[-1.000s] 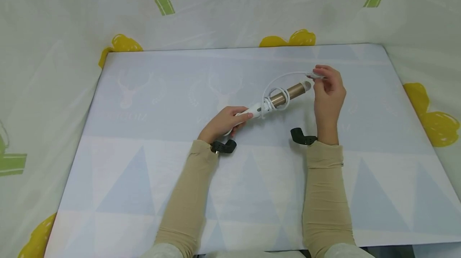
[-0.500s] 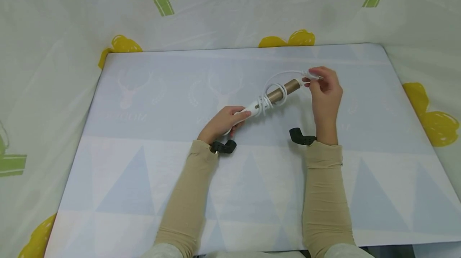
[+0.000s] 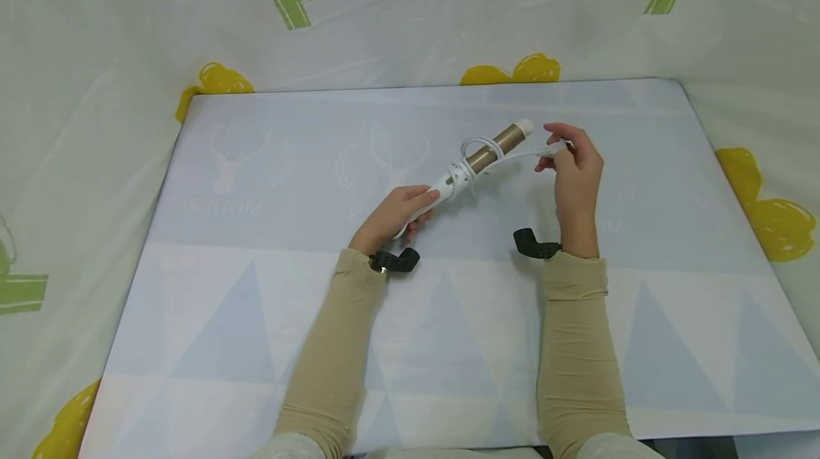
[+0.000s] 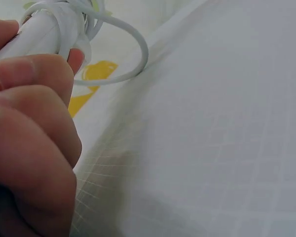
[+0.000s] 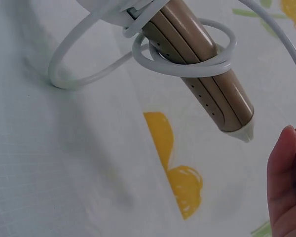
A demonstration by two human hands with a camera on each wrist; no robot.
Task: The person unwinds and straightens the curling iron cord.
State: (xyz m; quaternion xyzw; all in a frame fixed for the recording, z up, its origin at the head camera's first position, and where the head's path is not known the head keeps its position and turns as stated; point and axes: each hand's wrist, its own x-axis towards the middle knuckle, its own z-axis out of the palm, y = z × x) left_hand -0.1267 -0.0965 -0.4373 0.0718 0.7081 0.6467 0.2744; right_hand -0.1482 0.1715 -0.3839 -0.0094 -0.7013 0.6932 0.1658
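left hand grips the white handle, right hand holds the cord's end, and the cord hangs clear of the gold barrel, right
The last part is wrong: the cord does not hang clear but loops around the gold barrel, as the right wrist view shows. The left hand does grip the white handle, and the right hand does hold the cord's end.

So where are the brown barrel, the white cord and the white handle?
Brown barrel (image 5: pixel 220 97): right wrist view, on its tip-end half.
White cord (image 5: pixel 180 70): right wrist view, on its loop round the barrel.
White handle (image 3: pixel 444 187): head view, on its barrel-end part.
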